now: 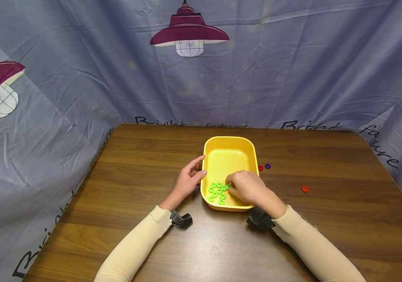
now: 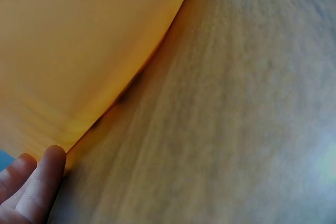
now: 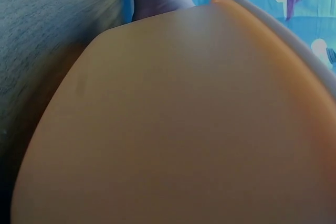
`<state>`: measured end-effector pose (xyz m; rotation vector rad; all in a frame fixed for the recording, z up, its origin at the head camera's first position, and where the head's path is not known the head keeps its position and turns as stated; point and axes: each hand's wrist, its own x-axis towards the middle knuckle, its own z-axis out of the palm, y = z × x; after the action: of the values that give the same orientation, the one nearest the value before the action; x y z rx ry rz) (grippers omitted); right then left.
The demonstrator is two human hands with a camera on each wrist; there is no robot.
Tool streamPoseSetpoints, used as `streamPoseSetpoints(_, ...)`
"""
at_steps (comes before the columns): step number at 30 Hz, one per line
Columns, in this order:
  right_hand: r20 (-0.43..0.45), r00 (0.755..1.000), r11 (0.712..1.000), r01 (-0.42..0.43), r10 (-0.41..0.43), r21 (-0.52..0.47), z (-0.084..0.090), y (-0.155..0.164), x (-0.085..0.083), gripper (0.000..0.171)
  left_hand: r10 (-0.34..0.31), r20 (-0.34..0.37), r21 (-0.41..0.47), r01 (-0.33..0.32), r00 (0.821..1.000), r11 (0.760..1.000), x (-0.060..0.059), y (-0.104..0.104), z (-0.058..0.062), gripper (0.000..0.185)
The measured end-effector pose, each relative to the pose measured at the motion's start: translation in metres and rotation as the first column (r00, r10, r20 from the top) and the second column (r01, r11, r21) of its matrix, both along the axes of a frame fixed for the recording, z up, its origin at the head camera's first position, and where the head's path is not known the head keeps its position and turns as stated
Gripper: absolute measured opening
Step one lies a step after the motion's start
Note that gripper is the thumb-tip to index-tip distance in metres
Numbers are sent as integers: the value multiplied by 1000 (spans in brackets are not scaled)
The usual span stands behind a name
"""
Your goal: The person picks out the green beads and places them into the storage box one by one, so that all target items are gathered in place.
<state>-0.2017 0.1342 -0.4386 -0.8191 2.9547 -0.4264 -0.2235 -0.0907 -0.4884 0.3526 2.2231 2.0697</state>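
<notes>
A yellow tray sits mid-table with several small green rings gathered in its near left corner. My left hand lies against the tray's left rim, fingers relaxed and thumb touching the rim. My right hand reaches into the tray from the near right, its curled fingertips pinching a green ring at the edge of the cluster. The left wrist view shows the tray's outer wall close up, with two fingertips beside it. The tray wall fills the right wrist view, and that hand's fingers are hidden.
A red ring and a purple ring lie on the wooden table just right of the tray. An orange ring lies farther right. A printed blue cloth hangs round the table's back and sides.
</notes>
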Motion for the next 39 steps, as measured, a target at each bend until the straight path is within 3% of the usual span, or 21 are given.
streamPoseSetpoints(18,5,1000,999,13,-13,47,-1,-3,3,9,12,8,-4,-12,1000,1000,0,0,-2,55)
streamPoseSetpoints(39,-42,998,998,-53,54,31,-2,-2,3,13,17,12,-15,-17,1000,1000,0,1,-2,55)
